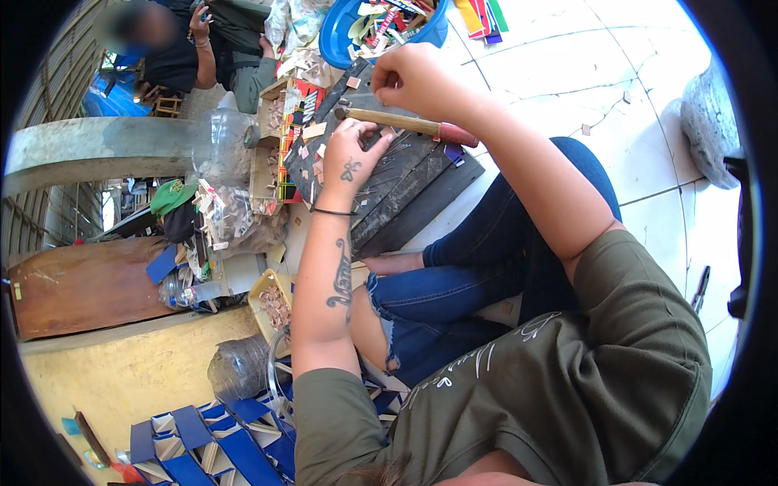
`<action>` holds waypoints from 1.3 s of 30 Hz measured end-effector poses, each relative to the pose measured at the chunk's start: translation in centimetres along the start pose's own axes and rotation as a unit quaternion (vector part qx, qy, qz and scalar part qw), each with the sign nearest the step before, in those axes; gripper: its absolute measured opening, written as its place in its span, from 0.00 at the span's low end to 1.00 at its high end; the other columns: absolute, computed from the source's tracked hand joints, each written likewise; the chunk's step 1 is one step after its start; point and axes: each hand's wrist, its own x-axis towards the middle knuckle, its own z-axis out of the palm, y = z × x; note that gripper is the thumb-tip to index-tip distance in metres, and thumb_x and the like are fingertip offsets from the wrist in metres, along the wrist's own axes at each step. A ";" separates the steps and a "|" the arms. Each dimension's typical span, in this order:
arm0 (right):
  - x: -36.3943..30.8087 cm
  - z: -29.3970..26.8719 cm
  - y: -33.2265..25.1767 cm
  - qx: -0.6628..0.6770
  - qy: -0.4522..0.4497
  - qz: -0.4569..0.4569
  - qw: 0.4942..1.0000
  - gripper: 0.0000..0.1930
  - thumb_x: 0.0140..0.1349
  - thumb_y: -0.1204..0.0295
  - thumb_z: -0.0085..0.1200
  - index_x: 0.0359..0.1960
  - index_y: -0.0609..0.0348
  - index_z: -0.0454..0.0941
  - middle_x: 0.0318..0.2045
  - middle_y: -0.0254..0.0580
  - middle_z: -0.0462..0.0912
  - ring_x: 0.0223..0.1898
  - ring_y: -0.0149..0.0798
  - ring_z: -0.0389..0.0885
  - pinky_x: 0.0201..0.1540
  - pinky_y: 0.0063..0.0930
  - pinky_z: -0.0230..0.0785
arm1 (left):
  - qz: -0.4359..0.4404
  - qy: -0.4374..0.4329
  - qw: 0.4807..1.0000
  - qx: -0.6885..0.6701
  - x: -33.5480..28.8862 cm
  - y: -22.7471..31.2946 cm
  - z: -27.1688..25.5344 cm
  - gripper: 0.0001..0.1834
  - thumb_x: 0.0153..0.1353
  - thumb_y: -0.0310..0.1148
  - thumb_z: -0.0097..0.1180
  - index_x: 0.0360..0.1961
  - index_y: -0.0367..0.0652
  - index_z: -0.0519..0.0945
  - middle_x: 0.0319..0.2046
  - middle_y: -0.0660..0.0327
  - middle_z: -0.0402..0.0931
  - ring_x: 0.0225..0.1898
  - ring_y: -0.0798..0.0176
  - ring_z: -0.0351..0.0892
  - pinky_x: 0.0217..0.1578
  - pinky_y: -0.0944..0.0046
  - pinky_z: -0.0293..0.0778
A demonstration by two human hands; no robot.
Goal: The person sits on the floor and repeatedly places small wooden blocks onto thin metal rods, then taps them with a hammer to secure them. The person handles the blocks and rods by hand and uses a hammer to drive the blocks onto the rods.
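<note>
A hammer (405, 122) with a wooden handle and red grip end lies across a dark, worn board (405, 190) in front of me. My left hand (350, 155) rests on the board beside the hammer head, thumb spread from the fingers, close to a small pinkish chip (387, 131). Past the handle, my right hand (417, 78) hovers over the board's far right corner. Its fingers curl closed, and what they hold, if anything, is hidden. More small tan chips (314, 130) are scattered about the board.
A blue basin (328, 40) full of coloured strips stands beyond the board. Left are a wooden box (266, 166), a clear jug (219, 146) and a yellow tray (263, 283) of chips. Blue folded pieces (190, 437) lie lower left. A person (174, 61) sits far left; a stone (709, 121) is right.
</note>
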 end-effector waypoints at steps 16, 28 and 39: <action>-0.7 5.2 1.1 0.222 -0.143 0.047 0.963 0.08 0.51 0.71 0.61 0.30 0.62 0.82 0.25 0.38 0.83 0.30 0.30 0.80 0.37 0.25 0.72 | -0.099 0.178 0.970 -0.130 -9.6 3.3 1.3 0.08 0.52 0.26 0.67 0.33 0.39 0.81 0.25 0.64 0.77 0.28 0.71 0.73 0.32 0.69 0.70; -6.9 6.9 -0.5 0.272 -0.115 0.148 0.944 0.06 0.59 0.74 0.60 0.33 0.64 0.78 0.28 0.31 0.81 0.30 0.21 0.77 0.35 0.16 0.69 | -0.053 0.255 0.960 -0.103 -12.1 2.5 3.2 0.08 0.49 0.27 0.69 0.30 0.39 0.82 0.26 0.59 0.78 0.29 0.63 0.77 0.33 0.65 0.73; -7.8 8.2 -0.6 0.179 -0.100 0.026 0.978 0.06 0.57 0.73 0.63 0.31 0.62 0.80 0.24 0.29 0.81 0.26 0.20 0.77 0.31 0.17 0.70 | -0.079 0.205 0.959 -0.180 -12.0 2.1 2.6 0.09 0.48 0.27 0.69 0.30 0.38 0.82 0.27 0.60 0.79 0.29 0.66 0.77 0.33 0.66 0.74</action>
